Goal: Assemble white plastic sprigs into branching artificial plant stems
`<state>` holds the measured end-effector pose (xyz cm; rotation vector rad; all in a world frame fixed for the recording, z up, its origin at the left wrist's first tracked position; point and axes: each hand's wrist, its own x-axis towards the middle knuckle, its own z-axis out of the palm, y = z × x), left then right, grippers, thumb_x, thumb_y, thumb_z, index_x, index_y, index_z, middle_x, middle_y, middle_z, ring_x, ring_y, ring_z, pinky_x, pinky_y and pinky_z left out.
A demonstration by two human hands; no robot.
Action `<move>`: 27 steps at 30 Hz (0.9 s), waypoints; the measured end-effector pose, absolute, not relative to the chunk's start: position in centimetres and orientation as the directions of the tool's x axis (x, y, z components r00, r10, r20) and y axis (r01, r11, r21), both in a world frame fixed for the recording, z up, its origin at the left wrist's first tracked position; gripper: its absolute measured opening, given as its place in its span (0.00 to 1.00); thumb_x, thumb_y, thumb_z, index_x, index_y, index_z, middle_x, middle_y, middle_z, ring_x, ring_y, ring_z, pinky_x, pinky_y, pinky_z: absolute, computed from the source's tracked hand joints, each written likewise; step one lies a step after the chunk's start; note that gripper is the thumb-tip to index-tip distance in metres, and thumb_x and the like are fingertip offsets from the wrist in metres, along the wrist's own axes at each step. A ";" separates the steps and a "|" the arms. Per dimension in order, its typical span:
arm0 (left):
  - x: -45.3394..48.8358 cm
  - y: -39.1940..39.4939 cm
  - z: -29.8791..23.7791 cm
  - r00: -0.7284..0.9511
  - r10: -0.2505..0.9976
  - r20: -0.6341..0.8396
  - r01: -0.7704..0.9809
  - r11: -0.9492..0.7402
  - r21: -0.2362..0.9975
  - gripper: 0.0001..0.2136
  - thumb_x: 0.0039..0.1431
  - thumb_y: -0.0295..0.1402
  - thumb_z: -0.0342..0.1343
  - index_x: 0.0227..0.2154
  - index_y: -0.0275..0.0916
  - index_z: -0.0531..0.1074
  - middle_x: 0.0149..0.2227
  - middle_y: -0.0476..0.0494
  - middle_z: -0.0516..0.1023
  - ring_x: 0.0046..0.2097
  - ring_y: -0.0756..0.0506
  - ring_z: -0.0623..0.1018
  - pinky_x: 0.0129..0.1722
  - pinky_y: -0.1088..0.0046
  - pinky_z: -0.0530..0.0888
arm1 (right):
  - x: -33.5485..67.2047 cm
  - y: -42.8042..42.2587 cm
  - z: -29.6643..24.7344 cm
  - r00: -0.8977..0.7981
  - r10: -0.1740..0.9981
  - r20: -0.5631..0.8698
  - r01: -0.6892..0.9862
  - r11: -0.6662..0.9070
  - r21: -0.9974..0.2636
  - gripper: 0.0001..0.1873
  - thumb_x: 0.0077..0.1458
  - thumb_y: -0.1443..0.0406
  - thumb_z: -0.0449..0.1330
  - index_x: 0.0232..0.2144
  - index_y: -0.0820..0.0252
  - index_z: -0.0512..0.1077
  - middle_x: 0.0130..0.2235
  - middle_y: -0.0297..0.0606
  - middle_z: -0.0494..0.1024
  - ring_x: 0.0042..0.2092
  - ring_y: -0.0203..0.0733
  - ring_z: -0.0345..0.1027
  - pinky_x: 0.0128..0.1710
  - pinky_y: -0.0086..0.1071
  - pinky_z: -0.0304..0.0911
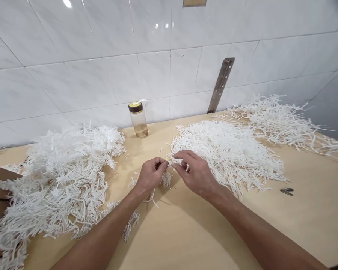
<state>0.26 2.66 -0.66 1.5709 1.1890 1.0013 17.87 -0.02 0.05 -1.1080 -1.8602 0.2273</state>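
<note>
Near the middle of the table, my left hand (151, 173) is closed in a pinch on a white branched plastic sprig (166, 180), whose fine tips hang below the fingers. Just to its right, my right hand (197, 171) has its thumb and index finger curled close together at the same sprig, with white strands between them. A heap of fine white sprigs (228, 150) lies right behind my right hand. Some loose sprigs (132, 225) are scattered under and beside my left forearm.
A large pile of white branched pieces (64, 176) covers the left side. Longer white branches (287, 120) lie at the far right. A lidded bottle (139, 122) stands by the tiled wall, near a metal bracket (221, 84). Small dark snips (287, 191) lie at right.
</note>
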 end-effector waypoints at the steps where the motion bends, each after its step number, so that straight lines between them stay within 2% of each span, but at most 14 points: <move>1: 0.3 2.7 -0.7 0.220 0.972 0.083 0.249 -0.138 0.959 0.11 0.56 0.39 0.56 0.25 0.36 0.71 0.23 0.51 0.67 0.26 0.52 0.64 0.27 0.76 0.61 | 17.4 -0.1 -0.2 -0.199 0.759 0.619 0.581 0.600 -0.549 0.09 0.60 0.68 0.57 0.44 0.57 0.71 0.45 0.42 0.75 0.30 0.35 0.68 0.31 0.31 0.68; 8: 0.5 2.4 -0.3 0.239 0.970 0.045 0.221 -0.099 0.970 0.13 0.55 0.41 0.57 0.23 0.35 0.72 0.23 0.49 0.69 0.26 0.51 0.65 0.26 0.75 0.61 | 17.2 0.1 -1.2 -0.230 0.728 0.646 0.585 0.634 -0.506 0.04 0.61 0.68 0.56 0.37 0.58 0.71 0.41 0.42 0.75 0.35 0.39 0.72 0.33 0.32 0.69; 15: 0.4 2.3 0.4 0.264 0.964 -0.017 0.221 -0.043 0.974 0.12 0.52 0.40 0.57 0.22 0.36 0.72 0.20 0.51 0.67 0.22 0.53 0.61 0.23 0.76 0.58 | 17.4 0.0 -0.6 -0.290 0.750 0.594 0.544 0.640 -0.542 0.06 0.62 0.70 0.54 0.38 0.57 0.70 0.40 0.40 0.75 0.36 0.39 0.71 0.34 0.32 0.67; 22: 0.3 2.5 0.0 0.289 0.956 -0.057 0.211 -0.005 0.978 0.11 0.51 0.39 0.57 0.22 0.36 0.72 0.19 0.52 0.65 0.21 0.54 0.60 0.22 0.76 0.56 | 18.0 0.2 -0.5 -0.319 0.812 0.489 0.550 0.579 -0.602 0.04 0.62 0.68 0.56 0.35 0.58 0.71 0.36 0.37 0.75 0.35 0.38 0.69 0.35 0.32 0.64; 27: 0.4 2.4 0.1 0.274 0.960 -0.057 0.215 -0.003 0.977 0.11 0.50 0.39 0.57 0.21 0.36 0.71 0.19 0.51 0.65 0.22 0.53 0.60 0.22 0.77 0.56 | 17.5 -0.1 -0.4 -0.304 0.801 0.516 0.608 0.580 -0.543 0.05 0.63 0.69 0.53 0.37 0.59 0.69 0.36 0.38 0.74 0.34 0.38 0.68 0.33 0.32 0.63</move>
